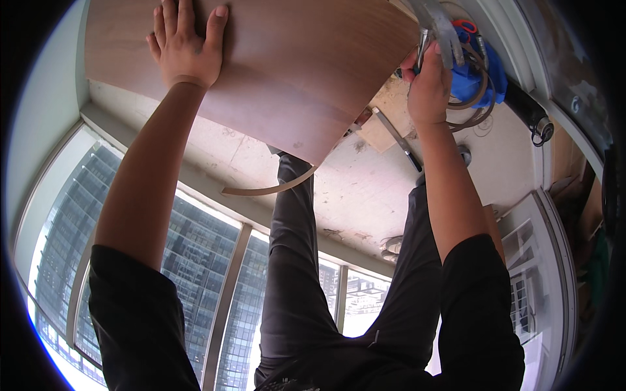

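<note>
My left hand (186, 45) lies flat, fingers spread, on a brown wood-veneer panel (287, 72) that fills the upper middle of the view. My right hand (427, 81) grips a metal tool (440, 29) at the panel's right edge. A thin strip of edge banding (270, 189) curls off the panel's lower corner and hangs above the floor.
A blue cloth with red-handled scissors (471, 55) and loops of banding strip lies right of the tool. A long metal blade tool (394, 133) rests on the dusty concrete floor (365, 195). My legs in dark trousers stand on it. Large windows (195, 260) show buildings far below.
</note>
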Demonstrator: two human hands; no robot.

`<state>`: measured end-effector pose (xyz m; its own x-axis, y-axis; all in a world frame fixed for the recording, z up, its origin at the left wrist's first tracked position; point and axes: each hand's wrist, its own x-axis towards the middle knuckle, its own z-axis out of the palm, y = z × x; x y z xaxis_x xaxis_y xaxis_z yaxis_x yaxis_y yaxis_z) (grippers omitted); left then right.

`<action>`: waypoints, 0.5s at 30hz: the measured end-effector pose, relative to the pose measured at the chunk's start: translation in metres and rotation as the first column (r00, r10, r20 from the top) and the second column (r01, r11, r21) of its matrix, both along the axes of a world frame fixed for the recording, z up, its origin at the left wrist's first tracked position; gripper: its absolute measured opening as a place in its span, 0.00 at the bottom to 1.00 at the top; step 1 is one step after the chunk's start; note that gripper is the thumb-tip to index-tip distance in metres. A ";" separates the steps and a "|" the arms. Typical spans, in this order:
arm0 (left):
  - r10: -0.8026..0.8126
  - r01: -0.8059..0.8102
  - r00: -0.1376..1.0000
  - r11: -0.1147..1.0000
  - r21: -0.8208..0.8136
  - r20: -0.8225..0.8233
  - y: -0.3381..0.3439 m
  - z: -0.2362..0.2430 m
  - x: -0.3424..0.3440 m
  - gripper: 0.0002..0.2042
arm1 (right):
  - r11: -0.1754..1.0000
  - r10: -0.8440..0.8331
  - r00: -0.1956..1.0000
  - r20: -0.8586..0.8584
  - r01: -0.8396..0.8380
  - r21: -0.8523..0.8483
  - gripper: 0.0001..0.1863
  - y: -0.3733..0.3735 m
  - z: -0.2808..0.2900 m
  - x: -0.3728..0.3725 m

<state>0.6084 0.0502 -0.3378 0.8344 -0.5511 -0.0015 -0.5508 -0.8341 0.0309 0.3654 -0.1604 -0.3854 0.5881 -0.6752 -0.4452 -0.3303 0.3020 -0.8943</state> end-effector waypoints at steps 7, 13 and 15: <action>-0.006 0.007 1.000 1.000 -0.020 0.019 0.000 -0.002 0.001 0.34 | 0.975 0.148 0.989 0.028 -0.141 -0.174 0.22 0.025 -0.022 -0.026; 0.004 -0.003 1.000 1.000 -0.018 0.023 -0.002 -0.003 0.002 0.34 | 0.951 0.307 0.934 0.185 -0.290 -0.110 0.23 0.072 -0.021 -0.056; 0.000 0.000 0.999 1.000 -0.016 0.039 0.001 -0.005 0.002 0.34 | 0.951 0.283 0.926 0.250 -0.306 0.056 0.25 0.083 -0.011 -0.056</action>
<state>0.6104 0.0512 -0.3432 0.8336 -0.5509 0.0397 -0.5520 -0.8336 0.0231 0.3098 -0.0770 -0.3959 0.8497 -0.4183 -0.3211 -0.1999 0.3079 -0.9302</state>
